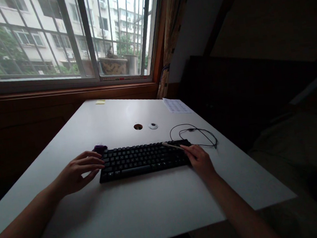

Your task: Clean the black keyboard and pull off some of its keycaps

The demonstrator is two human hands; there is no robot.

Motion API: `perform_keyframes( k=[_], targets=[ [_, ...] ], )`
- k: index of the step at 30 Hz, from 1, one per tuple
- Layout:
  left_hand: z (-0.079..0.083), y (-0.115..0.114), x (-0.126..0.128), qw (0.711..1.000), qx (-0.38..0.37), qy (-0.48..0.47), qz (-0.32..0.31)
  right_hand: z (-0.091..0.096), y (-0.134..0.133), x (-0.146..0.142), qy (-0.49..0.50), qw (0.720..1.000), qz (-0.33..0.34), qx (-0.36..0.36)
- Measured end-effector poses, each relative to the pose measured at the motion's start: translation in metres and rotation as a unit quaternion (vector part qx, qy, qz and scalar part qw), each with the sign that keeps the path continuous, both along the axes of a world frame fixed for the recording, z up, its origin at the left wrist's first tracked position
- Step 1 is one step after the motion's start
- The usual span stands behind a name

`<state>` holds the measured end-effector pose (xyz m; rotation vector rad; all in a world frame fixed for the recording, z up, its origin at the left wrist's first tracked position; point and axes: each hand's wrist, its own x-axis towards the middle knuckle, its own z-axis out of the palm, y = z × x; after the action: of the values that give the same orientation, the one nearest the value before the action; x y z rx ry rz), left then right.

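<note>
A black keyboard (140, 160) lies flat on the white table. At its left end is my left hand (81, 167), fingers stretched out and fingertips at the keyboard's edge. My right hand (200, 160) is closed around the handle of a thin pale toothbrush (173, 145) over the keyboard's right part. The brush's head points left and lies at the upper rows of keys; whether the bristles touch them is too small to tell. Just behind the keyboard's left corner sits a small purple object (100, 148), its kind unclear.
A black cable (201, 129) loops behind the keyboard's right end. Farther back, the white table (113, 117) has a round hole (138, 127) with a white round cover (153, 126) beside it. Printed paper (176, 106) and a yellow note pad (100, 101) lie near the far edge.
</note>
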<state>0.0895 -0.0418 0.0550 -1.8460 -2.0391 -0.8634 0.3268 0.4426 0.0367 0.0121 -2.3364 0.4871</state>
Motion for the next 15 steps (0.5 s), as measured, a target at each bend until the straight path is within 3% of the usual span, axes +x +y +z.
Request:
perform_keyframes(
  k=[15],
  targets=[
    [-0.0042,0.0007,0.0017,1.000,-0.021,0.002,-0.002,-0.0003,-0.0001,0.0002,-0.001,1.000,0.002,0.000]
  ],
)
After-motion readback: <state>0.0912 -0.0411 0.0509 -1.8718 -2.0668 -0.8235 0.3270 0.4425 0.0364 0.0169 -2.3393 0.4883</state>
